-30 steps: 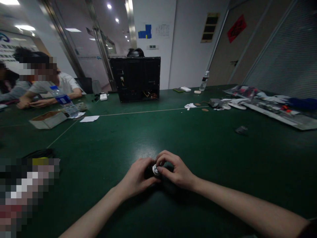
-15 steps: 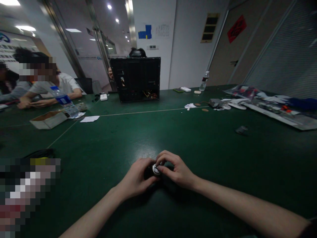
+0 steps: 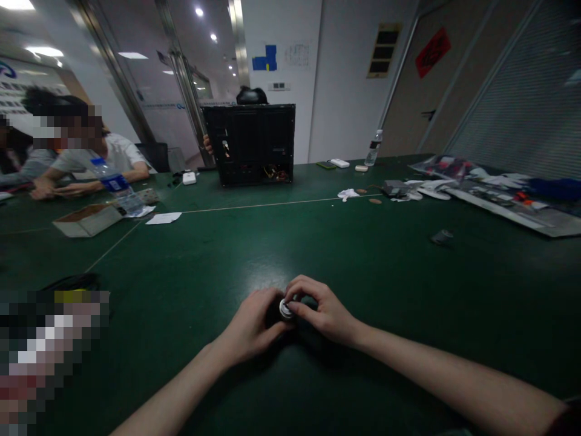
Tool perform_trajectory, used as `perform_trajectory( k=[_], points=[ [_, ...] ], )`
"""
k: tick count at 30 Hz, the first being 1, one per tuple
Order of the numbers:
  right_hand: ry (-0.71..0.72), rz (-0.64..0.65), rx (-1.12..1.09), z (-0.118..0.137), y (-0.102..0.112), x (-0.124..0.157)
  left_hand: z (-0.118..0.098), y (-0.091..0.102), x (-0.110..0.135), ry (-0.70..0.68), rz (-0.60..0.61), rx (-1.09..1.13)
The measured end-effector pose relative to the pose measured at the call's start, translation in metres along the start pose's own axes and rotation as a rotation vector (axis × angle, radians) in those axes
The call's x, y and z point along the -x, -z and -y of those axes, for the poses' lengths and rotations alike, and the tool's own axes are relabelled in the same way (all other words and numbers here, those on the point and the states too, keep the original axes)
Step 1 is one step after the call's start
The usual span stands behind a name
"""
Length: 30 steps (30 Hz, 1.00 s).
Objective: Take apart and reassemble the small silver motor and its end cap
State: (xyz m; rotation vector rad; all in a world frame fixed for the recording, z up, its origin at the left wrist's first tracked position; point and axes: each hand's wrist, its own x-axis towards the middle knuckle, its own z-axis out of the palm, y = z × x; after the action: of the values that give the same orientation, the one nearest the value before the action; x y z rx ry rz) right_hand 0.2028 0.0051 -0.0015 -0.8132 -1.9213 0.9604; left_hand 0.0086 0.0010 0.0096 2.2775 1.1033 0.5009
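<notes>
A small round part [image 3: 285,310] with a pale, ring-like face and a darker side sits between my two hands, low over the green table [image 3: 218,260]. My left hand [image 3: 254,324] curls around its left side, fingers behind and thumb in front. From the right, my right hand [image 3: 324,309] pinches with thumb and forefinger at the part's pale face. Both hands' fingers cover much of it, so its exact kind does not show. Whether it touches the table, I cannot tell.
A small grey cylindrical piece [image 3: 442,237] lies to the right. Further off are an open box [image 3: 88,221], water bottles [image 3: 374,148], a black casing [image 3: 256,145] with a person behind it, and a cluttered board [image 3: 517,206]. People sit at the left.
Both hands keep nearly the same place and grip on the round part. The view has shifted very slightly, and the hand at the black casing's left edge sits a little lower.
</notes>
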Motion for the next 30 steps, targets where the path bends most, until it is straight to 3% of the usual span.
perform_trajectory(
  k=[12,18,25,30],
  points=[
    [-0.019,-0.038,-0.024,0.001,0.000,-0.001,-0.002,0.004,0.002,-0.044,0.018,-0.001],
    [-0.055,-0.111,0.103,-0.007,0.005,-0.005,0.008,0.003,0.002,-0.001,-0.107,-0.071],
    [-0.010,0.093,0.362,-0.026,0.010,-0.007,0.012,0.002,0.001,0.029,-0.155,-0.103],
    [0.001,0.138,0.441,-0.027,0.008,-0.008,0.011,0.003,0.001,0.034,-0.165,-0.102]
  ],
)
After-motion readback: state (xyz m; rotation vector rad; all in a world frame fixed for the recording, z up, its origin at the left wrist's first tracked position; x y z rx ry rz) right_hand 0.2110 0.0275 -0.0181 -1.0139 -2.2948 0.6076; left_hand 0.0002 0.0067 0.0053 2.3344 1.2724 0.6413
